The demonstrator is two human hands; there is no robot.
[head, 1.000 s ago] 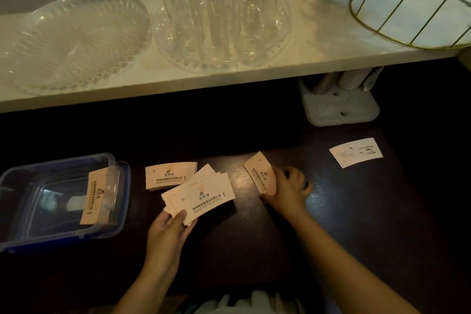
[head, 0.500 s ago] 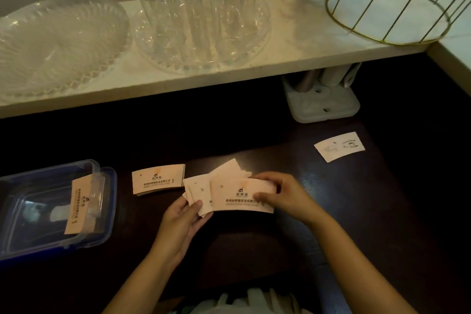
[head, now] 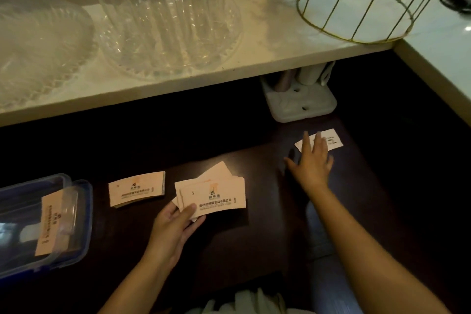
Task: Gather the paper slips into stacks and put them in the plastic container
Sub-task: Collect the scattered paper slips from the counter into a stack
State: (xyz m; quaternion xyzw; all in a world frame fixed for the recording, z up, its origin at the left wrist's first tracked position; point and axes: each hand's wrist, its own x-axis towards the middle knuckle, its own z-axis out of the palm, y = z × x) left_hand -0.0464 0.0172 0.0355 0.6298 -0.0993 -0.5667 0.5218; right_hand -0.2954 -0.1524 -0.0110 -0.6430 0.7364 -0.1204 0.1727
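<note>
My left hand (head: 175, 227) grips a loose fan of peach paper slips (head: 216, 194) just above the dark table. A neat stack of the same slips (head: 136, 190) lies flat to its left. One slip stack (head: 52, 222) rests in the clear plastic container (head: 84, 211) with a blue rim at the left edge. My right hand (head: 312, 160) is stretched out with fingers spread, its fingertips over a single white slip (head: 331, 139) on the table at the right. Whether the fingers touch that slip is unclear.
A pale shelf (head: 267, 41) runs across the back, above the table. On it stand a cut-glass dish (head: 38, 58), a tall clear vase on a glass plate (head: 158, 20) and a gold wire basket (head: 356, 7). A white holder (head: 300, 102) sits under the shelf.
My right hand laid its peach slip onto the fan in my left hand, let go, and reached right to the white slip. The view has shifted to the right.
</note>
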